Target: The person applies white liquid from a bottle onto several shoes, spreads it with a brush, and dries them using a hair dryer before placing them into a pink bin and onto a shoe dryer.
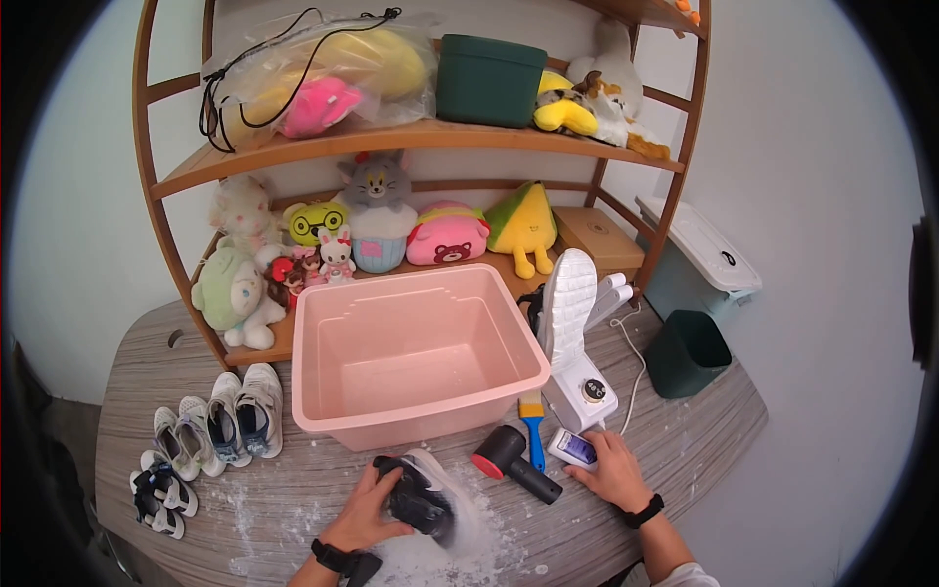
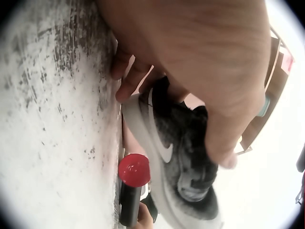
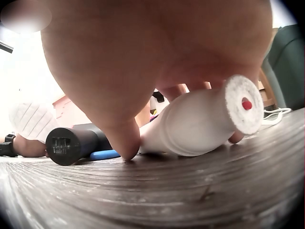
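My left hand grips a dark grey sneaker by its collar, over the white-dusted part of the table. In the left wrist view the sneaker shows a white swoosh and a pale sole, with the thumb on one side and fingers at the heel. My right hand holds a white bottle with a purplish label, lying on its side on the table. The right wrist view shows thumb and fingers on either side of the bottle, its round base with a red dot facing the camera.
A pink basin stands behind the sneaker. Between the hands lie a black dryer-like device with a red end and a blue-handled brush. A white shoe dryer stands behind the bottle. Several small shoes line the left.
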### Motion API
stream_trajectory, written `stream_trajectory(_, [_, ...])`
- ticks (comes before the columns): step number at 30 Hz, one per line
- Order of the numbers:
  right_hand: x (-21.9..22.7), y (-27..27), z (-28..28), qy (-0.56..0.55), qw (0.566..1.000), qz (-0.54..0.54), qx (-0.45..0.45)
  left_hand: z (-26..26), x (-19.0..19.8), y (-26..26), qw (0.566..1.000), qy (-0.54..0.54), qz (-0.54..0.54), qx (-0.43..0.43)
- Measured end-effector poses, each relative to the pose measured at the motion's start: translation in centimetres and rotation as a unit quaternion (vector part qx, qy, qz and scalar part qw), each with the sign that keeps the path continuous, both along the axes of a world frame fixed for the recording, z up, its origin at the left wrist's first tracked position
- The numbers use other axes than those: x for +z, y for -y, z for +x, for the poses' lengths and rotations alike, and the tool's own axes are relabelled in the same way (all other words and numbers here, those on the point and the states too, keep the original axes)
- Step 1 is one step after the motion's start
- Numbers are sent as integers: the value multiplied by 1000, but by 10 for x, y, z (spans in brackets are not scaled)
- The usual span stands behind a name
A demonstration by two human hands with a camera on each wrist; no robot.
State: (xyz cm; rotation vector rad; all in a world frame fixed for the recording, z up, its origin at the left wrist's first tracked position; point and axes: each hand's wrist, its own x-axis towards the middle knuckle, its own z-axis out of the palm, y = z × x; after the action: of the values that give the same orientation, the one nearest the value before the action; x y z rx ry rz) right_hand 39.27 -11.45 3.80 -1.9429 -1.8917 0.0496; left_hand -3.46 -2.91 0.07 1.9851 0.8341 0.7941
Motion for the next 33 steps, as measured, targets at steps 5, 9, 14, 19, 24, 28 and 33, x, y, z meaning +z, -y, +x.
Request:
stream_trajectory(5, [6, 0, -3, 11, 1000, 10, 4, 4, 10, 3, 994, -96, 48, 16])
stream_trajectory(9, [14, 2, -18, 45, 994, 96, 14, 4, 0, 2, 996, -42, 67, 40])
stream_trajectory(14, [19, 0, -59, -16, 989, 137, 56, 1, -47, -9, 960, 94, -253, 73])
stream_trajectory(19, [14, -19, -101, -22, 991, 76, 105, 13, -3, -1, 980, 164, -9, 116])
stream_trajectory(24, [1, -33, -117, 0, 997, 9, 81, 8, 1, 1, 986, 124, 22, 111])
stream_trajectory(28, [-9, -35, -110, -33, 996, 6, 80, 2, -7, 1, 991, 101, -3, 87])
stream_trajectory(33, [-2, -33, -107, -172, 982, 62, 50, -2, -10, -2, 997, 26, 21, 64])
